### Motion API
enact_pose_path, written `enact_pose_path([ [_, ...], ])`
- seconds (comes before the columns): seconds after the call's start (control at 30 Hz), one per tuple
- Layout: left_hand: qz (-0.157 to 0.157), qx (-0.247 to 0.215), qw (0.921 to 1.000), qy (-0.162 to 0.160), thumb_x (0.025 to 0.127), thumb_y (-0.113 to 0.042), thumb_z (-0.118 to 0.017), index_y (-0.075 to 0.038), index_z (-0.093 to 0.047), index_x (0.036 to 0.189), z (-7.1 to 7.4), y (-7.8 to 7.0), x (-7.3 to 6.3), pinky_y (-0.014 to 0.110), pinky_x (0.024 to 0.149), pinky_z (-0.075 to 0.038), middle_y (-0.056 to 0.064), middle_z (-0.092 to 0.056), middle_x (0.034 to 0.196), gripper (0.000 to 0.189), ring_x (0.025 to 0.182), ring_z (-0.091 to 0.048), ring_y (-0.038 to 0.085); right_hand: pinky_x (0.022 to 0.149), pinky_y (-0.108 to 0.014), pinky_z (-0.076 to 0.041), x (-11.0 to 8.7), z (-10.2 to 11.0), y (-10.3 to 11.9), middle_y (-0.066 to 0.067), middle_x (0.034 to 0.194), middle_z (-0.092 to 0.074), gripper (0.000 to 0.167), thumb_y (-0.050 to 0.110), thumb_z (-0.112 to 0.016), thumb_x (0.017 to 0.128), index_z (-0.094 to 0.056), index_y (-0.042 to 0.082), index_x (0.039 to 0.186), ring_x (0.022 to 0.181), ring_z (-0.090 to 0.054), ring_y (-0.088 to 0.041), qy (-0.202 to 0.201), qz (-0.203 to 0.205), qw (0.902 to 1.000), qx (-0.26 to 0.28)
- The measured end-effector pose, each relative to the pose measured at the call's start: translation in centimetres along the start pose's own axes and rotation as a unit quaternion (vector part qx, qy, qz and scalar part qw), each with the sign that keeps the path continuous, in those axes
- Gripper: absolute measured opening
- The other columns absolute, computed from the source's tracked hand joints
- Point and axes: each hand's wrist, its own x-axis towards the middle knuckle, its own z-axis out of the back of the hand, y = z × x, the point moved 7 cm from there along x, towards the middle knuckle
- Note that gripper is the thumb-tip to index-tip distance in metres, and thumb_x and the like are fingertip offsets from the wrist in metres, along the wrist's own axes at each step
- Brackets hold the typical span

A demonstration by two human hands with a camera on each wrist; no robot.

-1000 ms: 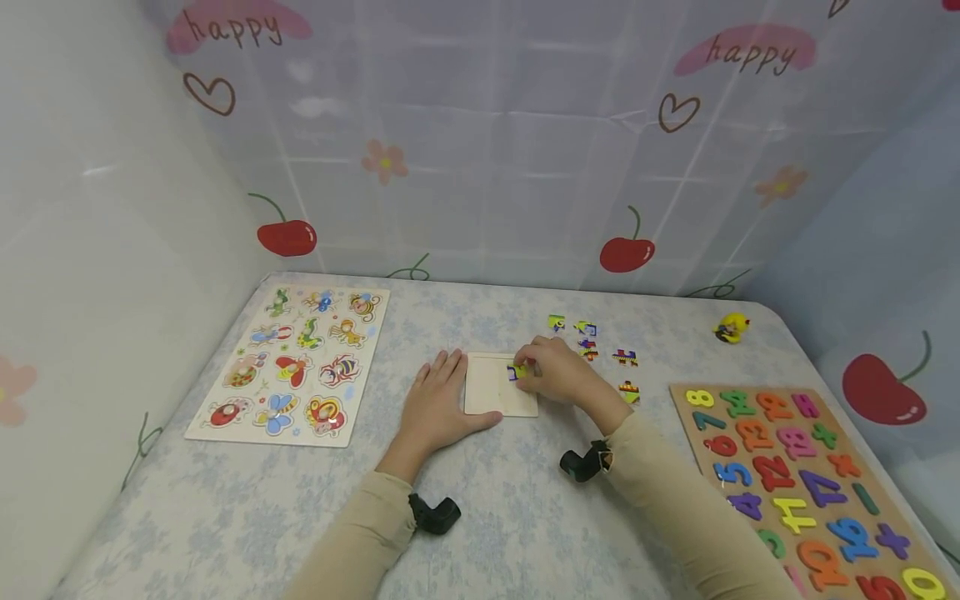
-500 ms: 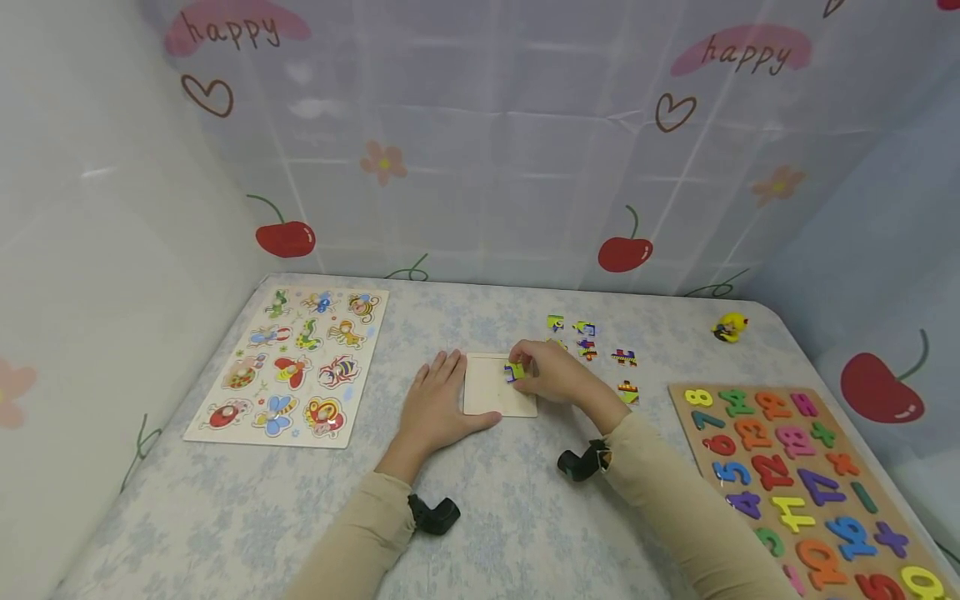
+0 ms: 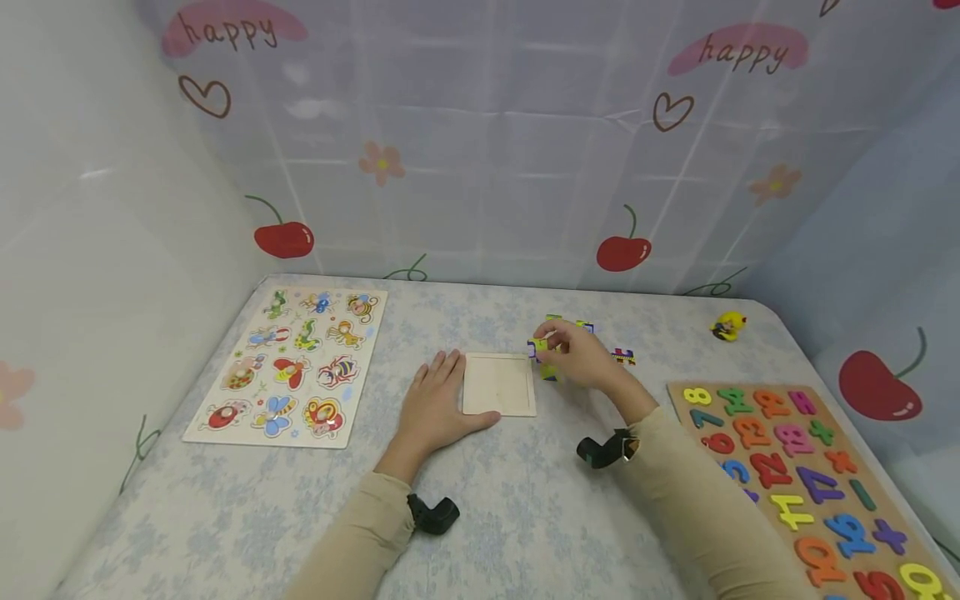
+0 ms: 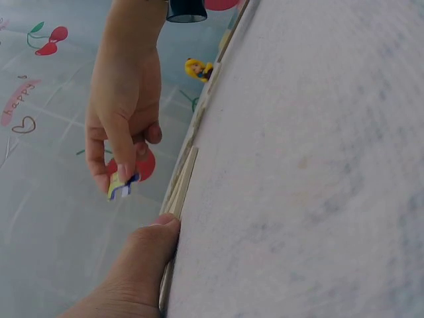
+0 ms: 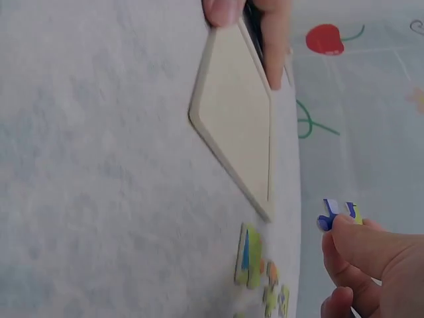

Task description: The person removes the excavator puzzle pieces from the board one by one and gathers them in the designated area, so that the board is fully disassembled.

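Note:
A thin wooden puzzle tray [image 3: 498, 385] with a low raised rim lies bare on the table. My left hand [image 3: 435, 404] rests along its left side, fingers straight and thumb stretched along the front edge; the left wrist view has the thumb [image 4: 156, 242] right at that edge. Between thumb and fingertips, my right hand [image 3: 583, 354] pinches a yellow-green and purple jigsaw piece [image 5: 334, 215], raised above the table just beyond the tray's back right corner. Loose jigsaw pieces [image 5: 249, 257] lie to the tray's right, some hidden behind the right hand in the head view.
On the left lies an insect picture board [image 3: 288, 367]. A board of coloured numbers [image 3: 795, 483] occupies the right front. A small yellow-haired figurine [image 3: 728, 326] stands at the back right, and a printed curtain [image 3: 495, 167] hangs behind the table.
My right hand has lifted away from over the tray, moving back and to the right with the jigsaw piece still pinched. My left hand has stayed in place.

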Motion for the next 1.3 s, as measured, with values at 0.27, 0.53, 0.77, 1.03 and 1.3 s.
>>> enact_pose_path([
  [0.27, -0.004, 0.002, 1.0, -0.004, 0.072, -0.088, -0.053, -0.013, -0.021, 0.159, 0.0, 0.3, 0.1, 0.044, 0.128, -0.011, 0.004, -0.021, 0.166, 0.12, 0.156, -0.013, 0.023, 0.072, -0.033, -0.048, 0.4, 5.6, -5.8, -0.014, 0.117, -0.062, 0.029, 0.022, -0.062, 0.099, -0.059, 0.017, 0.127, 0.098, -0.055, -0.029, -0.061, -0.082, 0.9946, -0.021],
  [0.53, -0.004, -0.006, 0.9999, -0.009, 0.072, -0.088, -0.054, -0.012, -0.022, 0.159, 0.2, 0.4, -0.2, 0.046, 0.127, -0.012, 0.005, -0.022, 0.166, 0.12, 0.156, -0.014, 0.024, 0.089, -0.049, -0.051, 0.0, 8.7, -9.9, -0.023, 0.127, -0.057, 0.033, 0.019, -0.056, 0.102, -0.056, 0.01, 0.133, 0.115, -0.054, -0.038, -0.095, -0.147, 0.9838, -0.037],
  [0.77, -0.006, -0.006, 0.9999, -0.007, 0.072, -0.087, -0.054, -0.012, -0.022, 0.159, 0.4, 0.5, -0.2, 0.045, 0.127, -0.011, 0.005, -0.022, 0.166, 0.12, 0.156, -0.013, 0.024, 0.09, -0.05, -0.049, 0.5, 8.4, -11.3, -0.023, 0.124, -0.057, 0.033, 0.018, -0.055, 0.102, -0.057, 0.009, 0.133, 0.111, -0.054, -0.037, -0.102, -0.176, 0.978, -0.047],
  [1.03, -0.007, -0.005, 0.9999, -0.007, 0.072, -0.087, -0.055, -0.012, -0.022, 0.159, 0.2, 0.3, -0.4, 0.045, 0.127, -0.012, 0.004, -0.022, 0.166, 0.119, 0.156, -0.013, 0.023, 0.083, -0.046, -0.051, 0.6, 7.9, -11.8, -0.021, 0.119, -0.059, 0.031, 0.018, -0.056, 0.101, -0.058, 0.009, 0.131, 0.101, -0.057, -0.034, -0.103, -0.19, 0.9736, -0.073],
  [1.3, -0.012, -0.003, 0.9999, -0.005, 0.072, -0.087, -0.054, -0.012, -0.022, 0.159, 0.0, -0.2, -0.3, 0.044, 0.127, -0.012, 0.003, -0.022, 0.166, 0.119, 0.156, -0.013, 0.023, 0.078, -0.05, -0.05, -0.1, 8.5, -11.3, -0.021, 0.118, -0.058, 0.037, 0.021, -0.062, 0.097, -0.059, 0.008, 0.132, 0.104, -0.054, -0.039, -0.124, -0.19, 0.9607, -0.159],
])
